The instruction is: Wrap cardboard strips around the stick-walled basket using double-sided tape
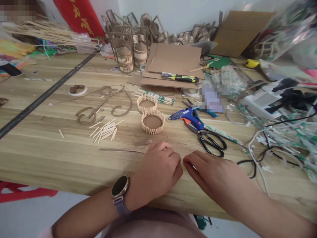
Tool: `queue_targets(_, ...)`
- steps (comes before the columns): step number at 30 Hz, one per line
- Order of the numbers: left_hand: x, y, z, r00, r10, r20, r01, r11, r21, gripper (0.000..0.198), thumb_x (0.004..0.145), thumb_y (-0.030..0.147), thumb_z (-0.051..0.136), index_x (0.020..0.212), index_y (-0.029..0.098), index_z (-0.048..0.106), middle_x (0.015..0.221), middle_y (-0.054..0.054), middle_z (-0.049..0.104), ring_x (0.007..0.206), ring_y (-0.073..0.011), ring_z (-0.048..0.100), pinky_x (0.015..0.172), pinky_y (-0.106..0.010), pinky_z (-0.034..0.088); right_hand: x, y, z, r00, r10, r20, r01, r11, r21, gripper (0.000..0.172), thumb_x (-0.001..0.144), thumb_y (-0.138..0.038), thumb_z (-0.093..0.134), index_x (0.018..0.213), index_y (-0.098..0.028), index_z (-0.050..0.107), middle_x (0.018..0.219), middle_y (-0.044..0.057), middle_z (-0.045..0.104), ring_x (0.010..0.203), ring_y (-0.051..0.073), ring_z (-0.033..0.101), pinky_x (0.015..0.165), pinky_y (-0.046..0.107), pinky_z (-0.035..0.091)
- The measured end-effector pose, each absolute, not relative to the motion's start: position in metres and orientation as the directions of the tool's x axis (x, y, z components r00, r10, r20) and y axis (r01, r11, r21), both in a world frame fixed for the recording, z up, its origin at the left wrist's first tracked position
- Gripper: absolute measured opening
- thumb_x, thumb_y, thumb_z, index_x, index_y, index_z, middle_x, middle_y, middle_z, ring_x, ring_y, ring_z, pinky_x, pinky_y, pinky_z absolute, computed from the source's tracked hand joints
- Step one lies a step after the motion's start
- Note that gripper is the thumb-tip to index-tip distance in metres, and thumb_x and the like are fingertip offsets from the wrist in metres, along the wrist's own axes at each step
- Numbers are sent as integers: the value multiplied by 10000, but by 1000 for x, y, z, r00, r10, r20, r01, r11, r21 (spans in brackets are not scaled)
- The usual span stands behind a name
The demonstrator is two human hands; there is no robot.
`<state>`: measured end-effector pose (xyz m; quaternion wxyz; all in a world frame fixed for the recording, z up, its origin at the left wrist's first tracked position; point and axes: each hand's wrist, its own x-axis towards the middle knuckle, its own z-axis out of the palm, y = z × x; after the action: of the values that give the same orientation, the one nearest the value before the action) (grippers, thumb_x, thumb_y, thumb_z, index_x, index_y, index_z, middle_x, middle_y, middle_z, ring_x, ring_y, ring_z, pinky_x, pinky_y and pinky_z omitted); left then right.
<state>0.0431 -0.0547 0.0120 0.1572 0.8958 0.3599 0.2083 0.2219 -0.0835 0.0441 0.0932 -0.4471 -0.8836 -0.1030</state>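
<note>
My left hand (158,173), with a watch on its wrist, rests on the wooden table (49,152) near the front edge, fingers curled into a loose fist. My right hand (213,177) lies beside it, fingertips pinched together and nearly touching the left hand's knuckles. What they pinch between them is too small to make out. Just beyond the hands stand two round rings of short wooden sticks (153,121) with cardboard bases. A thin cardboard strip (143,143) lies in front of the left hand.
A pile of short sticks (105,129) lies to the left. A blue glue gun (188,117) and black scissors (211,142) lie to the right, with tangled cables (267,148) beyond. Cardboard sheets (173,64), finished cage models (125,58) and curved cardboard scraps (99,105) sit further back.
</note>
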Motion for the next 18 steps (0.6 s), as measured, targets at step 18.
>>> queue_targets(18,5,-27,40,216,898,385,421,-441,793,171,849,179,554,708,202,649,787,-12,683,999,-199,624,889,-320,496,246,-100,40,-215,924,315,865,330,-378,154,976,-250,472,1043,-269,610,916,38,763,715,188,732,618,270,565)
